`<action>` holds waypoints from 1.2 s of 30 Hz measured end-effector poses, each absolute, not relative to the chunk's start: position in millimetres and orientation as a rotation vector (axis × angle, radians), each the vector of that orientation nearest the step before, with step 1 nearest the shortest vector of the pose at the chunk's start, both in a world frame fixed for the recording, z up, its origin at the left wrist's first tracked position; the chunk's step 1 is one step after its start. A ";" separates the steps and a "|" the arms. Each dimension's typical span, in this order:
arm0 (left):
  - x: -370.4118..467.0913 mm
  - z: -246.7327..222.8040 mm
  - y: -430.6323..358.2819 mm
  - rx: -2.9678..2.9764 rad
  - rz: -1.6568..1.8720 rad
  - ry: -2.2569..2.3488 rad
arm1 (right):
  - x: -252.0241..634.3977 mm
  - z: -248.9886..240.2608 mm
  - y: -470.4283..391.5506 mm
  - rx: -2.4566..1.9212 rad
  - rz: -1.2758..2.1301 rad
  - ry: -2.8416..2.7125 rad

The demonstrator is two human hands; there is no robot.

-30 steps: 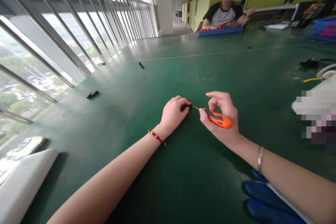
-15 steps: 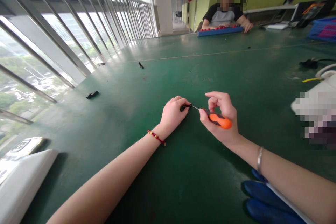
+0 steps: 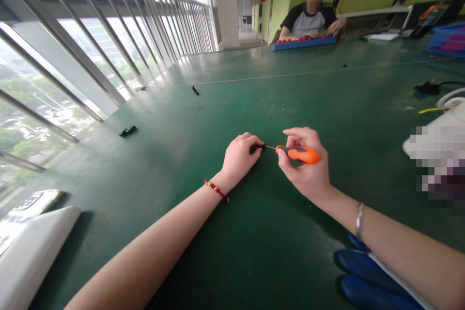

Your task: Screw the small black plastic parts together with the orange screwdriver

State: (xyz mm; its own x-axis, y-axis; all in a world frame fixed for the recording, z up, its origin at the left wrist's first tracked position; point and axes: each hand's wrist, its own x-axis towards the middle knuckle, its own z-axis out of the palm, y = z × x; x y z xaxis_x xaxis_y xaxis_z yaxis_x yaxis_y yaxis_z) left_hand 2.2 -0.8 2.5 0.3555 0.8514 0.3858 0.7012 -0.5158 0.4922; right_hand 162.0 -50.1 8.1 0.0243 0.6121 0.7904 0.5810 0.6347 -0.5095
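I am pinching a small black part (image 3: 258, 146) at the desk (image 3: 218, 111) in my left grip (image 3: 239, 155); my right grip (image 3: 313, 178) is holding the orange-handled screwdriver (image 3: 301, 154), now lying more level, which I am judging a realignment to the part.

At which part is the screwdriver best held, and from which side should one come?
The screwdriver is probably best held by its orange-grey handle, coming from the right, as the right hand does. Its thin shaft points left towards the black part in the left hand, and the thicker handle should offer more to grip.
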 end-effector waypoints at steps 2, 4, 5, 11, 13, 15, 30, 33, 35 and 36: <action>2.1 2.6 -0.7 2.378 0.899 1.390 | 162.1 8.8 -50.2 -1.023 0.027 -1.656; 1.8 2.5 -0.4 2.380 0.894 1.390 | 161.5 11.0 -51.6 -1.040 -0.014 -1.688; 1.7 2.4 -0.1 2.381 0.891 1.393 | 161.1 12.2 -52.5 -1.048 -0.041 -1.705; 1.8 1.8 0.0 2.378 0.887 1.402 | 159.9 14.4 -55.2 -1.079 -0.062 -1.731; 2.0 1.9 -0.5 2.377 0.890 1.403 | 160.2 12.7 -54.1 -1.071 -0.042 -1.692; 2.2 2.2 -0.8 2.376 0.891 1.404 | 160.8 10.6 -52.5 -1.042 -0.016 -1.653; 1.4 1.2 0.2 2.388 0.888 1.389 | 160.2 13.5 -54.6 -1.078 0.000 -1.726; 1.9 1.9 -0.4 2.384 0.894 1.390 | 159.7 11.8 -54.0 -1.108 0.061 -1.672; 2.2 2.3 -0.8 2.374 0.892 1.399 | 159.8 10.5 -53.3 -1.109 0.106 -1.641; 2.2 2.4 -0.9 2.371 0.892 1.402 | 160.0 10.0 -52.9 -1.104 0.119 -1.630</action>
